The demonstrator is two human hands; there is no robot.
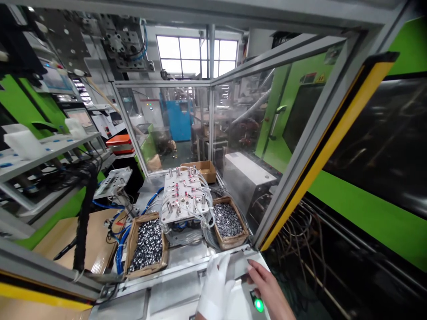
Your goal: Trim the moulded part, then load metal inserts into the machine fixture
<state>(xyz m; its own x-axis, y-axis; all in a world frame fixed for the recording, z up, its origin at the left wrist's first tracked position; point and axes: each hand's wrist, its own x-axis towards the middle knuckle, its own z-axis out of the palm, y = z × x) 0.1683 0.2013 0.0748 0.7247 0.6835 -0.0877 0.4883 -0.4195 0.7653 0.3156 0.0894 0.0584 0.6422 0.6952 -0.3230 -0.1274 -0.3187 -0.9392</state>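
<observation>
My left hand [215, 289], in a white glove, rests at the bottom centre with its fingers curled over the edge of a flat grey metal plate [237, 263]. My bare right hand [267, 289] grips the same plate from the right side, just above a lit green button [259, 305]. Beyond the hands stands a metal fixture [183, 195] with upright pins and clear tubes. A cardboard box of small metal parts [147, 244] lies to its left and another such box [228, 221] to its right.
Clear guard panels with grey frames enclose the cell; a yellow-and-black post [320, 164] slants on the right. Blue hoses [122, 240] and a black cable bundle [83, 218] run at the left. An open empty carton [207, 169] and a steel housing [248, 180] sit behind.
</observation>
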